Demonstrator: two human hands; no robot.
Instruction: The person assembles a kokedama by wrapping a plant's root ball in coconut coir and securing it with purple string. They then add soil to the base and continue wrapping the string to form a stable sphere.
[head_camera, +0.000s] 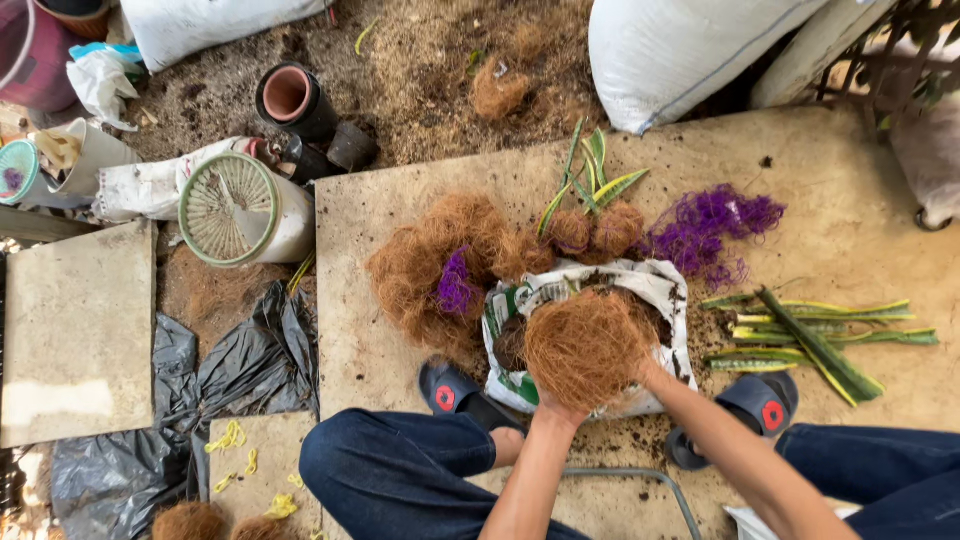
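One open soil bag (655, 285). One fibre ball (585, 345) over it, one loose fibre heap (430, 260) beside it, and two wrapped plants (595, 225). Two purple net clumps: a big one (710, 225) and a small one (455, 282). Cut striped leaves (810, 335) number perhaps six; they overlap too much to be sure. Three dark pots (295, 100). Two white sacks (680, 50). Two sandals (450, 390).

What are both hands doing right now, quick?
Left hand: closed on the clump of coconut fibre, held over the soil bag.
Right hand: gripping the same clump from its other side.
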